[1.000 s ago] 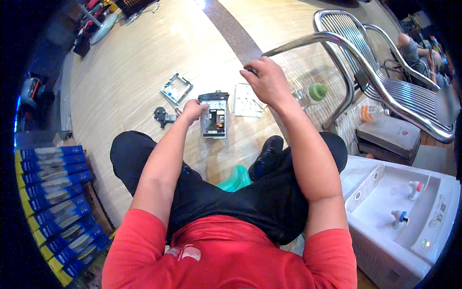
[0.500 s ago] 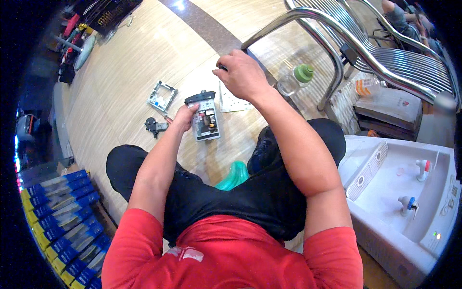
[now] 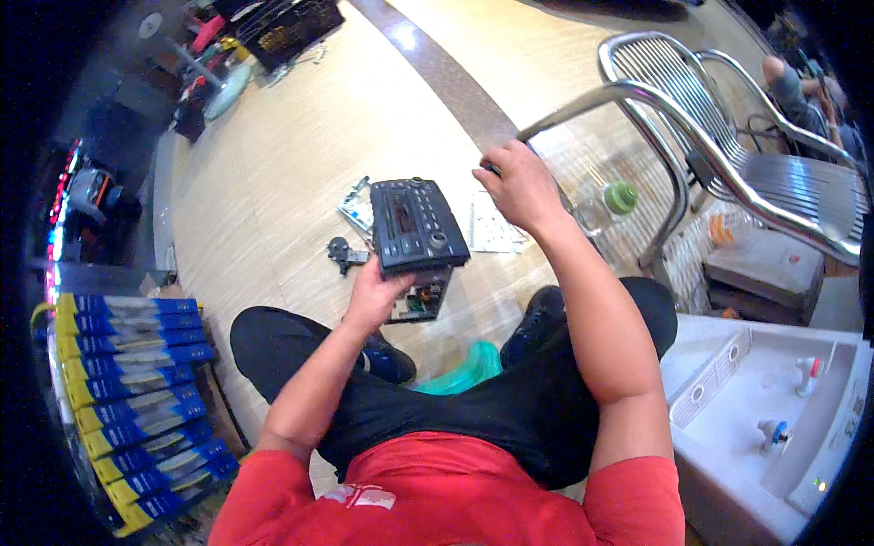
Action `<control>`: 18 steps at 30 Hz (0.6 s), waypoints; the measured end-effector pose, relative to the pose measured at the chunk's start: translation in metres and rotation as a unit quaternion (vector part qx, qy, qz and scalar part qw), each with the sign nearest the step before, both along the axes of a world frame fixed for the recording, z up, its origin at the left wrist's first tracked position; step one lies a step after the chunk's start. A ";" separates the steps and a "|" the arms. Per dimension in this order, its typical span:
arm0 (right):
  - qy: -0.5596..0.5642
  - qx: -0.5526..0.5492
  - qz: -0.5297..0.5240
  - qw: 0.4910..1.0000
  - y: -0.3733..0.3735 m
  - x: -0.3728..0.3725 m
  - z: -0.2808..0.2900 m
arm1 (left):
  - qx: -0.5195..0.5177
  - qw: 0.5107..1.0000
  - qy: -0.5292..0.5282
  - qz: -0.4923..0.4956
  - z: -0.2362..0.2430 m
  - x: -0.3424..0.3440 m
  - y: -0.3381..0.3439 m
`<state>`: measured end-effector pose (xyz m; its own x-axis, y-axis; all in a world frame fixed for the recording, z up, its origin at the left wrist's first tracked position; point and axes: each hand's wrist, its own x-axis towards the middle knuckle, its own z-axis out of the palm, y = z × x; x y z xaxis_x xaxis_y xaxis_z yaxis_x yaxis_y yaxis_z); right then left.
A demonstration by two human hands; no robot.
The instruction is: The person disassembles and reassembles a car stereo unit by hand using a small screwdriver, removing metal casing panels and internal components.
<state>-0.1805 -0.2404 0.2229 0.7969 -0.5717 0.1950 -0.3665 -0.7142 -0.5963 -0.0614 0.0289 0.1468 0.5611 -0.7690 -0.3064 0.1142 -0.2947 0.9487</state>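
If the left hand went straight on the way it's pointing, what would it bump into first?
The left hand would meet the black-fronted unit with buttons first, since it is holding that. What lies beyond is harder to judge for depth.

The pale floor [image 3: 273, 173] is bright, with white glare on the far stripe [image 3: 455, 86]. Highlights streak the steel chair [image 3: 783, 177] at right. The far left sinks into gloom. Edges bend toward a black rim; the stereo's [image 3: 414, 218] fine markings look soft.
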 end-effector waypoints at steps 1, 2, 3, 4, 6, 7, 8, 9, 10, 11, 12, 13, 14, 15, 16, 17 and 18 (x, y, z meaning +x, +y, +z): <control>0.001 -0.006 0.008 1.000 0.002 0.000 0.000 | -0.060 0.997 0.039 -0.001 0.012 -0.010 0.006; 0.005 -0.005 -0.001 1.000 0.003 0.001 0.000 | -0.057 0.998 0.017 -0.009 0.023 -0.016 0.012; 0.010 -0.004 -0.009 1.000 0.006 0.002 -0.001 | -0.052 0.998 -0.004 -0.016 0.032 -0.022 0.019; 0.007 -0.001 -0.013 1.000 0.007 0.003 -0.002 | -0.082 0.997 -0.012 -0.011 0.035 -0.026 0.020; 0.000 -0.009 -0.010 1.000 0.006 0.007 -0.006 | -0.101 0.995 -0.018 -0.012 0.043 -0.028 0.020; -0.008 -0.014 -0.014 1.000 0.006 0.007 -0.006 | -0.116 0.993 -0.024 -0.019 0.045 -0.028 0.020; 0.001 -0.015 -0.017 1.000 0.006 0.006 -0.006 | -0.114 0.992 -0.052 -0.025 0.046 -0.027 0.020; 0.001 -0.018 -0.014 1.000 0.006 0.006 -0.005 | -0.116 0.992 -0.052 -0.022 0.048 -0.025 0.021; -0.010 -0.013 -0.019 1.000 0.005 0.005 -0.006 | -0.101 0.994 -0.028 -0.024 0.050 -0.023 0.022; -0.020 -0.009 -0.024 0.999 0.004 0.005 -0.007 | -0.086 0.996 -0.004 -0.026 0.053 -0.021 0.023; -0.046 -0.011 -0.021 0.999 0.004 0.006 -0.008 | -0.033 0.999 0.022 0.000 0.060 -0.020 0.021; -0.045 -0.014 -0.017 0.999 0.004 0.007 -0.008 | -0.037 0.999 0.023 0.004 0.060 -0.019 0.020; -0.065 0.030 -0.023 0.997 0.005 0.007 -0.008 | -0.068 0.996 0.061 0.026 0.059 -0.017 0.019; -0.081 0.075 -0.027 0.994 0.006 0.007 -0.007 | -0.100 0.989 0.102 0.049 0.055 -0.016 0.019; -0.101 0.088 -0.044 0.990 0.010 0.008 -0.005 | -0.100 0.987 0.112 0.053 0.051 -0.012 0.016; -0.097 0.086 -0.037 0.991 0.013 0.009 -0.003 | -0.146 0.976 0.141 0.078 0.052 -0.012 0.013; -0.121 0.136 -0.053 0.982 0.016 0.008 -0.001 | -0.143 0.970 0.171 0.092 0.054 -0.011 0.011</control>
